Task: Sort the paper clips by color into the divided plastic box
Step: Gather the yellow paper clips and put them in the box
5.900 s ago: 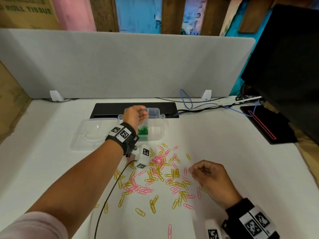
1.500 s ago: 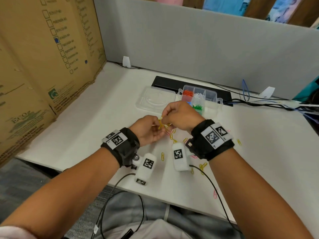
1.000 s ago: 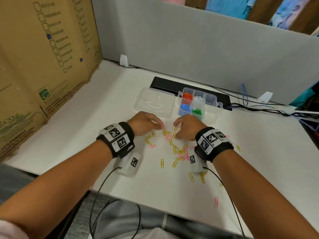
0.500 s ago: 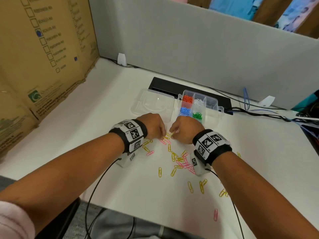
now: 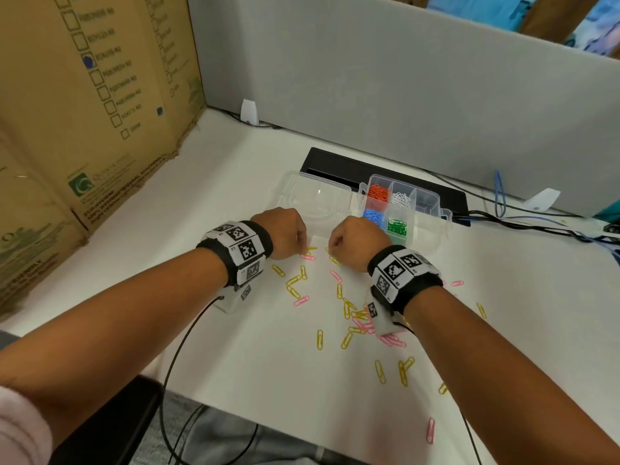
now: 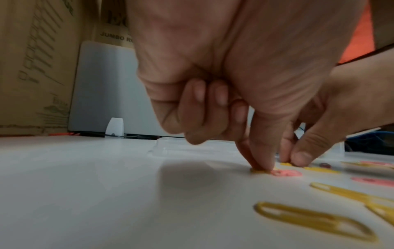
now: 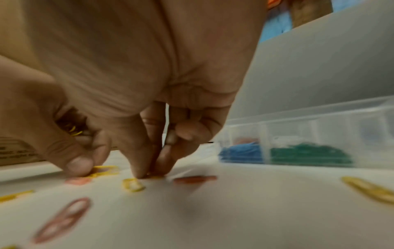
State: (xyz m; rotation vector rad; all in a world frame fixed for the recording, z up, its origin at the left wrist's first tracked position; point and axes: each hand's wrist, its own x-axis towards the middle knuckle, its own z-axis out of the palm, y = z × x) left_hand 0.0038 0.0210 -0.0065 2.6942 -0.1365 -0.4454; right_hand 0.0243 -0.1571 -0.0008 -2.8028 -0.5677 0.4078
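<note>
Head view shows both hands low on the white tabletop [image 5: 235, 380], knuckles up, just in front of the divided plastic box [image 5: 432, 209], whose compartments hold orange, white, blue and green clips. The left hand [image 5: 285, 233] has its grip curled, thumb and forefinger tips pressed on a yellow paper clip [image 6: 259, 170] beside a pink paper clip [image 6: 286, 173]; the right hand [image 5: 359, 241] likewise pinches down with thumb and fingertips on another yellow clip [image 7: 153, 176]. Loose yellow and pink clips [image 5: 349, 310] lie scattered on the tabletop between and behind the wrists.
</note>
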